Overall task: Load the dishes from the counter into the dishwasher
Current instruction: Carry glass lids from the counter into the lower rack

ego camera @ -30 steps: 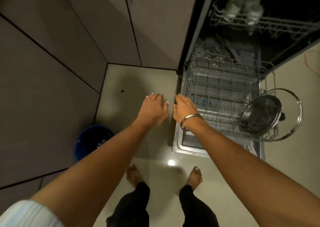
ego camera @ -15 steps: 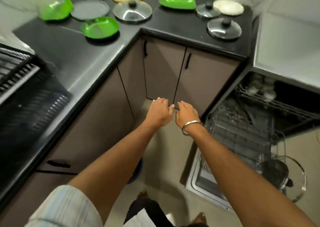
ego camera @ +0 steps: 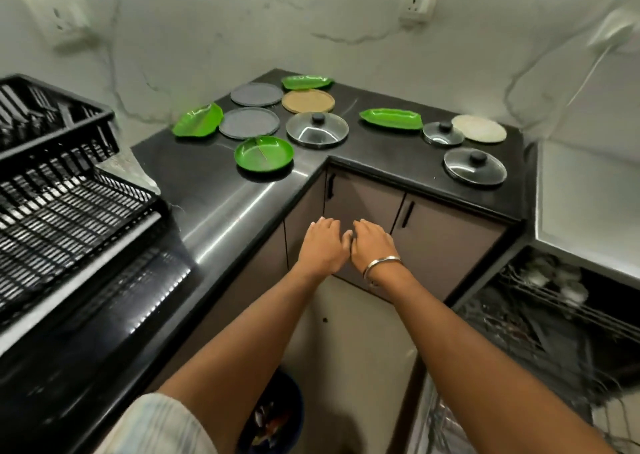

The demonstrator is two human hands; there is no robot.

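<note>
Dishes, on the black L-shaped counter (ego camera: 221,207), none in hand:
- Round green plate (ego camera: 264,153), glossy, shallow, nearest the counter's inner corner.
- Leaf-shaped green plate (ego camera: 198,121), tilted, at the left of the group, just beside a flat grey disc (ego camera: 249,123); second grey disc (ego camera: 256,94) behind it.
- Tan round plate (ego camera: 308,101), matt, with another green leaf plate (ego camera: 307,82) behind it by the wall.
- Large glass lid (ego camera: 317,129), steel-rimmed, black knob, lying flat between the grey disc and the long green tray (ego camera: 391,118).
- Small glass lid (ego camera: 443,133) touching or just beside a pale speckled round plate (ego camera: 479,128); third glass lid (ego camera: 475,166) in front of these, near the counter edge.

Hands: left hand (ego camera: 322,247) and right hand (ego camera: 372,244), both arms stretched forward, palms down, fingers loosely extended, thumbs nearly touching, holding nothing. They hover in front of the brown cabinet doors (ego camera: 363,207), below the counter edge and short of the dishes. Steel bangle (ego camera: 381,265) on the right wrist; pale striped sleeve (ego camera: 156,426) on the left arm.

Dishwasher (ego camera: 554,315): open, lower right, wire racks blurred, some pale items in the upper rack.

Surroundings: black slatted dish rack (ego camera: 62,183) at left; blue bin (ego camera: 277,415) on the floor; white veined wall with two sockets (ego camera: 417,5).
</note>
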